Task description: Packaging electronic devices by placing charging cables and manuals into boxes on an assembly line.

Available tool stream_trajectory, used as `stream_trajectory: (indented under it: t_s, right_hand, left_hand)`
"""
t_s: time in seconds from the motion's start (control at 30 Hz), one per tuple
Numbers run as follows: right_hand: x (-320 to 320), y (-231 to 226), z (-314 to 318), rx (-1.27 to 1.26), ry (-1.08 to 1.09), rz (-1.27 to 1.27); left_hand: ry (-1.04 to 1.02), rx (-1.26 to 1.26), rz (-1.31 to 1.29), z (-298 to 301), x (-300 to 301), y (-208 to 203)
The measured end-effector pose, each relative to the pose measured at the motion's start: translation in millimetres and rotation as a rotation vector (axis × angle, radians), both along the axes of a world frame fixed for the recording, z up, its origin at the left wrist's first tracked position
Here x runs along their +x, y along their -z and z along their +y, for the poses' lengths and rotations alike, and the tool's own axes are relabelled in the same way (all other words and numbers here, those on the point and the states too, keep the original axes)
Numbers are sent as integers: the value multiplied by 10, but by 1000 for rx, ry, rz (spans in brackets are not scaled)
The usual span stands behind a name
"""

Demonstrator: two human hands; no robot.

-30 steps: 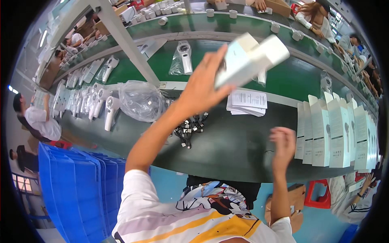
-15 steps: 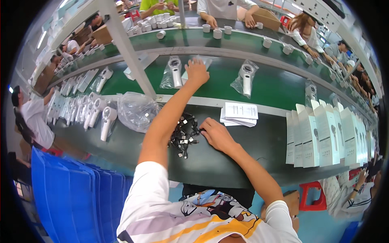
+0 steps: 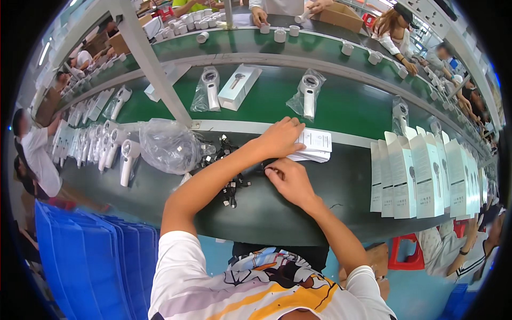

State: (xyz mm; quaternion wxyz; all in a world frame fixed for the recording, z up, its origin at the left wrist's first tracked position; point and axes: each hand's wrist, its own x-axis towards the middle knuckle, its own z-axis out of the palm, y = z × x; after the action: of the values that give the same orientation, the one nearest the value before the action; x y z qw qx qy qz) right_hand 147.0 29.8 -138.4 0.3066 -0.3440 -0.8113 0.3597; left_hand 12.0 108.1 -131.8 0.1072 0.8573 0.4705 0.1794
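Observation:
My left hand (image 3: 281, 138) reaches across to the stack of folded white leaflets (image 3: 317, 143). Its fingers and thumb are apart at the stack's left edge, the thumb lying over the paper. Just below it, my right hand (image 3: 290, 181) is closed, with a bit of black cable (image 3: 269, 163) showing at the fingertips; most of that cable is hidden. A loose pile of short black cables with pale plugs (image 3: 232, 191) lies left of my right hand, partly covered by my left forearm. Beyond, on the green belt, a white printed box (image 3: 240, 86) lies beside a bagged white handheld device (image 3: 210, 88).
Bagged devices (image 3: 128, 160) and a heap of clear plastic bags (image 3: 169, 146) line the left. Upright white boxes (image 3: 400, 176) stand at right. A metal post (image 3: 154, 64) rises at the belt's near edge. Blue bins (image 3: 80, 256) stand lower left. Co-workers sit beyond the belts.
My left hand has drawn back from the white box on the belt and come to the leaflet stack. My right hand stays near the cables. The view has shifted slightly.

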Motion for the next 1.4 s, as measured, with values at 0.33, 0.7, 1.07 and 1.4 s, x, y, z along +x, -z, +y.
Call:
stream_trajectory:
  t_s: [0.33,0.7,1.07,1.4]
  right_hand:
    - [638,-207,-6,-262,-34,169]
    - [1018,-217,575,178,232,174]
    - [907,-194,733,633,159,-174]
    - [1402,-212,272,-126,290,566]
  left_hand:
    - [8,91,-46,-86,-83,52]
    - [16,377,-251,-142,-9,75]
    - [19,502,-201,-289,92,100]
    - [208,296,-55,-1184,79,155]
